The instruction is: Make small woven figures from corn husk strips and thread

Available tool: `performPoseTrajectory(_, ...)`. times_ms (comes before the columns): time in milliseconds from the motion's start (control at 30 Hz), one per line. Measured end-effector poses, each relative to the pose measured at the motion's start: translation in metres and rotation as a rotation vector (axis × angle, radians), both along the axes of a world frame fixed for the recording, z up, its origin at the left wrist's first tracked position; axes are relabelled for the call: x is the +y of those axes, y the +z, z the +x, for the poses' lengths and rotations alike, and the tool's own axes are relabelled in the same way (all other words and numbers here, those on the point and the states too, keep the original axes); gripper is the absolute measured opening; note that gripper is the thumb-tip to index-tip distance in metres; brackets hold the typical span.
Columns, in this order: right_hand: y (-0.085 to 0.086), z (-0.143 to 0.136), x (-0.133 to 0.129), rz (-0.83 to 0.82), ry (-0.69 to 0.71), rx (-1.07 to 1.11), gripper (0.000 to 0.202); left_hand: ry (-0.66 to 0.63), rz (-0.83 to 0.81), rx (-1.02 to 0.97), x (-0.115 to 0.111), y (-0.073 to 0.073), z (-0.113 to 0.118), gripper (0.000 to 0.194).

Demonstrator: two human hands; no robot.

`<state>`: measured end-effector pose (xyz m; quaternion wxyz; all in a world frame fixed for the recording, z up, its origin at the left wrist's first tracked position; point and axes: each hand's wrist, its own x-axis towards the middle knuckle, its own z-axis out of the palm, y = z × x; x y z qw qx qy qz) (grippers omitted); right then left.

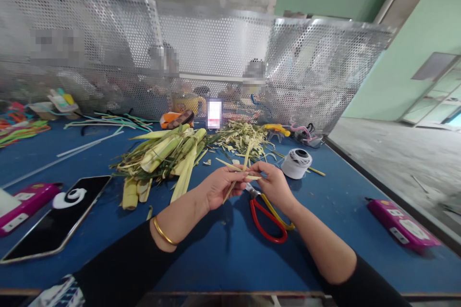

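Note:
My left hand [224, 186] is closed on pale leaf strips [247, 156] that cross one another at its fingertips. My right hand [272, 181] touches the same crossed strips from the right, its fingers pinched at the end of one. Scissors [268, 220] with one red and one yellow handle lie on the table just under my hands, their blades partly hidden. Left of my hands is a pile of green and pale stalks and husks [162, 153]. Behind them lies a heap of thin pale shavings [243, 136].
On the blue table [223, 259] stand a white thread spool [297, 163] and an upright lit phone [214, 114]. A black tablet [59, 218] lies left, with purple power strips [401, 223] at both sides. A perforated metal screen [216, 43] runs along the back.

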<state>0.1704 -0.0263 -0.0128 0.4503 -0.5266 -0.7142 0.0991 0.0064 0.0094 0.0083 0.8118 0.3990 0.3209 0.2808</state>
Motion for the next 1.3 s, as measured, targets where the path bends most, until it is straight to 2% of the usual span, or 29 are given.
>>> performPoseTrajectory(100, 0.000, 0.002, 0.001, -0.019, -0.005, 0.010, 0.018, -0.021, -0.027, -0.001, 0.001, -0.001, 0.000, 0.008)
performPoseTrajectory(233, -0.001, 0.002, 0.002, 0.042, 0.002, -0.034, 0.021, -0.055, -0.021, -0.004, 0.001, -0.001, 0.000, 0.011)
performPoseTrajectory(400, -0.006, 0.005, 0.005, 0.074, 0.023, -0.065, 0.020, 0.050, 0.026, 0.031, -0.002, -0.001, 0.003, 0.012)
performPoseTrajectory(533, -0.005, 0.009, 0.006, 0.093, 0.006, -0.061, 0.037, 0.131, 0.006, 0.042, -0.002, -0.001, 0.005, 0.023)
performPoseTrajectory(633, -0.001, 0.008, 0.003, 0.069, -0.015, -0.063, 0.031, 0.160, -0.011, 0.053, 0.000, -0.001, 0.005, 0.026)
performPoseTrajectory(800, 0.002, 0.000, -0.004, -0.012, 0.027, 0.031, 0.013, 0.238, 0.187, 0.157, 0.000, -0.007, 0.006, 0.014)
performPoseTrajectory(933, 0.000, -0.006, -0.009, 0.078, -0.033, -0.045, 0.019, 0.242, 0.350, 0.268, -0.001, -0.016, 0.009, 0.008)
performPoseTrajectory(1033, 0.000, -0.010, -0.010, 0.080, 0.004, -0.072, 0.020, 0.268, 0.458, 0.341, -0.001, -0.021, 0.012, 0.008)
performPoseTrajectory(1100, 0.000, -0.011, -0.010, 0.000, 0.037, 0.082, 0.023, 0.266, 0.442, 0.326, 0.000, -0.022, 0.013, 0.010)
performPoseTrajectory(1167, -0.001, -0.009, -0.007, -0.133, 0.048, 0.375, 0.036, 0.242, 0.374, 0.268, -0.001, -0.019, 0.013, 0.012)
performPoseTrajectory(1233, -0.002, -0.005, -0.002, -0.240, -0.013, 0.665, 0.053, 0.211, 0.317, 0.213, -0.002, -0.016, 0.013, 0.015)
performPoseTrajectory(1300, -0.002, -0.001, 0.002, -0.275, -0.140, 0.825, 0.061, 0.196, 0.293, 0.179, -0.003, -0.014, 0.013, 0.020)
